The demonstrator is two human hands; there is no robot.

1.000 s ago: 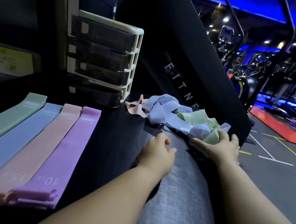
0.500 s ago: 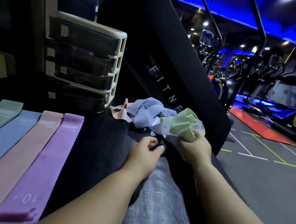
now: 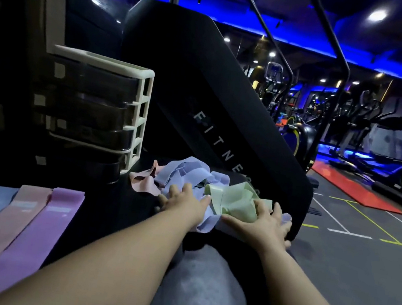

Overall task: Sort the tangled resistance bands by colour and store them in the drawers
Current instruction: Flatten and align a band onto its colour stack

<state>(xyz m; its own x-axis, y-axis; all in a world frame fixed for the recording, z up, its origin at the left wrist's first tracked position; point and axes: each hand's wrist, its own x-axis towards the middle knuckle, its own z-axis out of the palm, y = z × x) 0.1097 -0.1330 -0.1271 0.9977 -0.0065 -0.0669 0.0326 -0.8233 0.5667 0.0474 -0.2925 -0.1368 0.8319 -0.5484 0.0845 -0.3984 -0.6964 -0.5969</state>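
Head view: both hands reach into the tangle (image 3: 197, 185) of bands on a black pad (image 3: 107, 216). The left hand (image 3: 182, 201) lies with fingers spread and straight on the lilac bands (image 3: 186, 171), palm down. The right hand (image 3: 262, 221) is also spread, thumb out to the left, pressing flat on the near edge of the green band (image 3: 234, 201); neither hand pinches or curls round anything. A pink band (image 3: 143, 183) sticks out at the left end of the tangle, touching the lilac ones and just beside the foot of the drawers (image 3: 96, 110). The drawers are a cream frame with four dark see-through trays stacked one above another, all pushed in, standing at the back left of the pad. The tangle lies against the base of a slanted black panel (image 3: 215, 102) lettered "FITNE". Well apart, at the near left, four flat bands (image 3: 26, 230) lie side by side, touching: green, blue, pink, purple.
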